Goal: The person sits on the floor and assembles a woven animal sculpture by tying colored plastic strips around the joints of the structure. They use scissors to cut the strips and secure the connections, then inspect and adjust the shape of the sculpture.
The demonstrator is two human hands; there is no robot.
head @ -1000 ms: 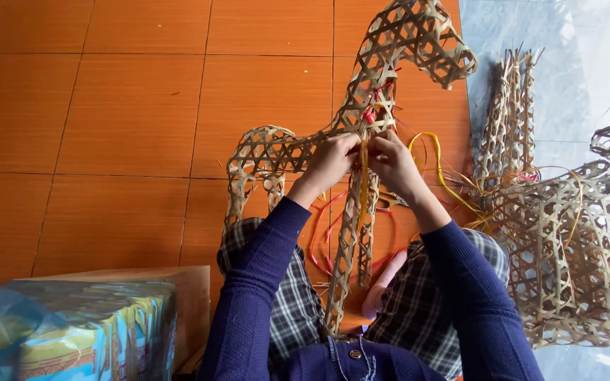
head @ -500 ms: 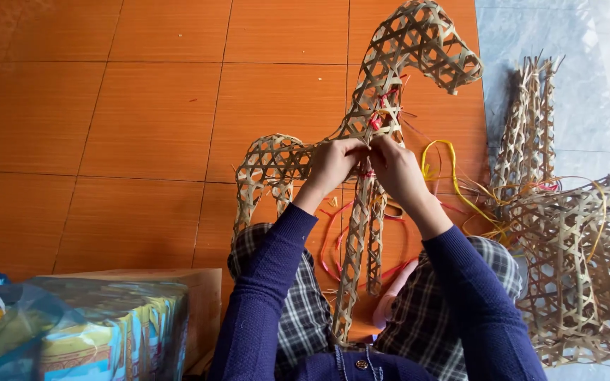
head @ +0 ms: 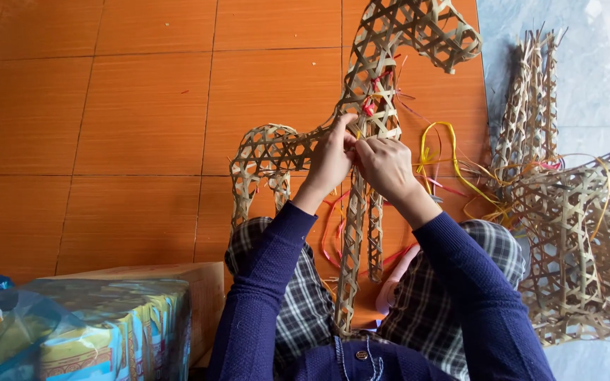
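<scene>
— So where were the hands?

— Close together at the neck of the woven bamboo animal frame (head: 361, 134), which lay on the orange tiled floor (head: 107, 106) with its legs across the person's lap. The left hand (head: 331, 161) and the right hand (head: 385, 166) both pinched the strips there, fingertips nearly touching.

— And around them?

— Loose yellow and red ribbons (head: 446, 152) lay just beside the right hand. More woven frames (head: 573, 226) were piled to the right, and a blue plastic bag (head: 8, 324) sat by a cardboard box (head: 171, 282) at lower left.
</scene>
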